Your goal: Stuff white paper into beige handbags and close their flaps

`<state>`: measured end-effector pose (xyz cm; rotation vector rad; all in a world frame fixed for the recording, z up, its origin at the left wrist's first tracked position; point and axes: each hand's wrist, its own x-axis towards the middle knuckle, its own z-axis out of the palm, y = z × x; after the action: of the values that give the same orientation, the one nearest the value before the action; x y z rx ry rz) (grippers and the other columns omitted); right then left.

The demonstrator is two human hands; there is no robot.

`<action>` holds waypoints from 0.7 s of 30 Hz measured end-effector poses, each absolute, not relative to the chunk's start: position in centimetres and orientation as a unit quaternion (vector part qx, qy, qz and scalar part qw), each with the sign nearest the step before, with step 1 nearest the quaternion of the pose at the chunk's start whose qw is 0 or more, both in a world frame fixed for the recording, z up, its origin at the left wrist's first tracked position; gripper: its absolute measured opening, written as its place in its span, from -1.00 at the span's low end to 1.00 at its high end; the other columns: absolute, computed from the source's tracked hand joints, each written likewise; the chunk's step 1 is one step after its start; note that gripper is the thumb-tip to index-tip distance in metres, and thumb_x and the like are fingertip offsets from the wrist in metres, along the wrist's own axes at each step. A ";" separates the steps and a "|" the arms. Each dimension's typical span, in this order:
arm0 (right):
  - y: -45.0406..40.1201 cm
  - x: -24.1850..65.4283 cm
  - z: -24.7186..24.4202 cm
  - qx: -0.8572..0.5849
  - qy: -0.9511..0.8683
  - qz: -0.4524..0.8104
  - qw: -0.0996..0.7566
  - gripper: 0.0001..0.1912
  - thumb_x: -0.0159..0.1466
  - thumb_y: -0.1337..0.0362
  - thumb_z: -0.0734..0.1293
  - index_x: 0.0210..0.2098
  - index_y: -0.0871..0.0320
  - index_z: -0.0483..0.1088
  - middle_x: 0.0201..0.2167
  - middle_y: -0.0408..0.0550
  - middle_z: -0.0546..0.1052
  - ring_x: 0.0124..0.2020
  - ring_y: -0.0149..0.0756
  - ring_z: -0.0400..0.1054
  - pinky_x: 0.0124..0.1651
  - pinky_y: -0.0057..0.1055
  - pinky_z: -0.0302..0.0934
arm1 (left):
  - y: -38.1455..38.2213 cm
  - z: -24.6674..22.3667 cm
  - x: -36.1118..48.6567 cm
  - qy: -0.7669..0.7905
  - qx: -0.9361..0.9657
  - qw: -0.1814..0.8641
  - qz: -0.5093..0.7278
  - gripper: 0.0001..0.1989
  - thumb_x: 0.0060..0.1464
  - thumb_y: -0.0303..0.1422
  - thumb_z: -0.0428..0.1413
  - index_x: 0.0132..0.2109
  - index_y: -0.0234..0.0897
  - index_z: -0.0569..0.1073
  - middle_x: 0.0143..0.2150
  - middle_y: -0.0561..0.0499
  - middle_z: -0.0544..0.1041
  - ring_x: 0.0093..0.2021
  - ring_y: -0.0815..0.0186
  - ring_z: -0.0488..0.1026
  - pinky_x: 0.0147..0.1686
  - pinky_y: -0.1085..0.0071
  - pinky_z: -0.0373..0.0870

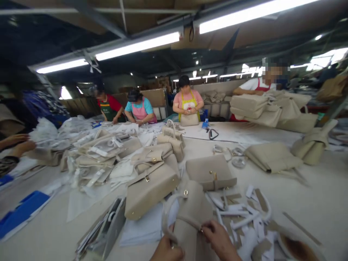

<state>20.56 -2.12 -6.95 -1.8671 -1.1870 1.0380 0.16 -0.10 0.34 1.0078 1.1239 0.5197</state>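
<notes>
A beige handbag [190, 214] with a looped handle and a small gold fitting lies at the bottom centre. On its left side, my left hand [170, 248] is closed around the base of the handle. The fingers of my right hand [217, 237] are pinched together at the bag's right edge, by a small metal piece; the strap end there is partly hidden by the fingertips. Just beyond are two more beige bags, one with a gold clasp [152, 190] to the left and one lying flat [209, 170] behind.
White and beige scraps [250, 217] lie to the right, near a bowl with brown contents [297, 248]. A grey box of papers [108, 228] stands left. Piled bag pieces [100, 156] cover the left table. Several people work across the table; another person's hands [19, 145] show at far left.
</notes>
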 end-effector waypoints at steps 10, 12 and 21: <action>-1.7 19.9 -6.8 -0.753 -0.459 0.361 0.303 -0.82 0.10 0.18 0.20 -0.51 0.15 0.32 -0.58 -0.10 0.47 -0.47 -0.29 0.34 -0.42 -0.42 0.10 | -0.1 0.6 -0.1 0.452 0.481 0.704 0.262 -0.19 -0.33 -0.45 0.10 0.19 -0.32 0.13 -0.07 -0.10 0.49 0.02 0.04 0.36 0.01 0.21 0.30; -1.3 19.7 -6.3 -0.759 -0.480 0.338 0.280 -0.86 0.08 0.22 0.22 -0.54 0.15 0.29 -0.53 -0.09 0.48 -0.42 -0.29 0.34 -0.38 -0.43 0.08 | 0.1 -0.2 -0.3 0.446 0.484 0.703 0.267 -0.17 -0.36 -0.44 0.11 0.18 -0.32 0.15 -0.06 -0.11 0.48 0.03 0.04 0.36 0.03 0.22 0.29; -1.2 21.2 -5.1 -0.722 -0.625 0.220 0.198 -0.70 0.14 0.46 0.06 -0.28 0.12 0.36 -0.21 -0.04 0.47 -0.16 -0.32 0.35 -0.13 -0.44 0.11 | 0.8 -1.6 -1.8 0.452 0.487 0.704 0.250 -0.17 -0.34 -0.41 0.15 0.18 -0.32 0.11 -0.07 -0.11 0.49 -0.06 0.04 0.41 0.01 0.16 0.29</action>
<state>21.22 -1.22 -5.11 -2.0216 -1.7499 0.6153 -1.79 0.76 -1.62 1.0839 1.0054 0.5550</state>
